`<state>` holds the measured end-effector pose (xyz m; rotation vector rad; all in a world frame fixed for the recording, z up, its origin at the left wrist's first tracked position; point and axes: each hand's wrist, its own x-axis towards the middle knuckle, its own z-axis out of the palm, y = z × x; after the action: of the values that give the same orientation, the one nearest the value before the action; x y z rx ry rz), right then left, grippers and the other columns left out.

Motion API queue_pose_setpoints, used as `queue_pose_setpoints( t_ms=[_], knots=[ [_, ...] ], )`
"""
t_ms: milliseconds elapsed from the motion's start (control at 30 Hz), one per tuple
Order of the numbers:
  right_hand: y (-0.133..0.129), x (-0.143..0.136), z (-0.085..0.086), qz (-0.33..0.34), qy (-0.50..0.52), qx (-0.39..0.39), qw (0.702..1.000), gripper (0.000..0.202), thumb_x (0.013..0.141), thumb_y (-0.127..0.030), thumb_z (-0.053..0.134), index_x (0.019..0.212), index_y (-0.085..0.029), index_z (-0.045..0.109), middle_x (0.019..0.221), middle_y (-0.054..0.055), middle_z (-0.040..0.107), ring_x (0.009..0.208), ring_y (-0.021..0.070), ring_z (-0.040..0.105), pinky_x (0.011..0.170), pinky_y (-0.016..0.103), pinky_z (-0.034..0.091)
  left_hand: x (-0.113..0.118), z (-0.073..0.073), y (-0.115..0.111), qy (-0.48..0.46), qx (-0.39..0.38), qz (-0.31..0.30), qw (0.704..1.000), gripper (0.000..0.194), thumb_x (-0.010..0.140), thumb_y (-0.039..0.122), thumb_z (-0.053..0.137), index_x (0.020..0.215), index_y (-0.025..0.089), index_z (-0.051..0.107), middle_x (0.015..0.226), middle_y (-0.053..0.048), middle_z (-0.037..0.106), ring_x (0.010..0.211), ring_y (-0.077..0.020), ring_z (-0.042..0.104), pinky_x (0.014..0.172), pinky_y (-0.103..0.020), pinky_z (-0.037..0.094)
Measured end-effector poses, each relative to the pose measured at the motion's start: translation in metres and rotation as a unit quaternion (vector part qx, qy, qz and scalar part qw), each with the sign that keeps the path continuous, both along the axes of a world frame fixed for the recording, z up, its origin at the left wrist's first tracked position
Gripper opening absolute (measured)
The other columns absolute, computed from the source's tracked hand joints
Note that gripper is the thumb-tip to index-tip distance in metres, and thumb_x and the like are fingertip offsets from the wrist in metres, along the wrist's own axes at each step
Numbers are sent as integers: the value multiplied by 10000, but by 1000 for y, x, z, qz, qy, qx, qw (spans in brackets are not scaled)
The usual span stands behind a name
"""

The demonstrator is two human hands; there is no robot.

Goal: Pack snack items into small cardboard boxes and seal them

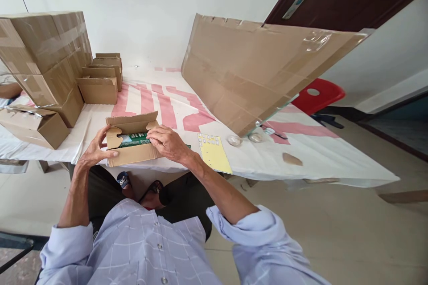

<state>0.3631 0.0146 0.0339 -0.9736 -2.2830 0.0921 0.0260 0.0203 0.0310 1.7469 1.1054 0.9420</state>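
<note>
An open small cardboard box (133, 157) lies near the table's front edge, its lid flap raised at the back. Inside it is a green printed pack (133, 139) with white lettering. My left hand (96, 148) is closed around the box's left end, thumb along the front wall. At the right end, my right hand (168, 142) has its fingers curled together over the box's edge and the end of the green pack. What lies under those fingers is hidden. A yellow card (216, 156) with rows of small pale pieces lies right of my right hand.
Large taped cartons (40, 49) are stacked at the left, beside several small open boxes (98, 90). A big cardboard sheet (247, 71) leans across the back. Tape rolls (234, 140), scissors (274, 132) and a cardboard scrap (292, 159) lie rightward. A red chair (317, 95) stands behind.
</note>
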Motion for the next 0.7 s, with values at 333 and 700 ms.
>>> queue_pose_setpoints(
  t_ms=[333, 700],
  knots=[
    [33, 1, 20, 0, -132, 6, 991, 130, 1037, -296, 776, 949, -225, 840, 1011, 128, 786, 1116, 327, 652, 1066, 502, 505, -2, -11, 2, -26, 8, -7, 1000, 1301, 652, 655, 1028, 1765, 339, 432, 1819, -183, 437, 1652, -518, 435, 1249, -689, 493],
    [48, -16, 10, -62, -253, -24, 965, 220, 930, -11, 710, 875, -209, 790, 909, 157, 786, 1021, 347, 731, 1041, 535, 507, 3, -14, -1, -38, 3, 4, 999, 1306, 644, 668, 1021, 1760, 321, 436, 1828, -186, 419, 1686, -530, 376, 1262, -694, 476]
  ],
)
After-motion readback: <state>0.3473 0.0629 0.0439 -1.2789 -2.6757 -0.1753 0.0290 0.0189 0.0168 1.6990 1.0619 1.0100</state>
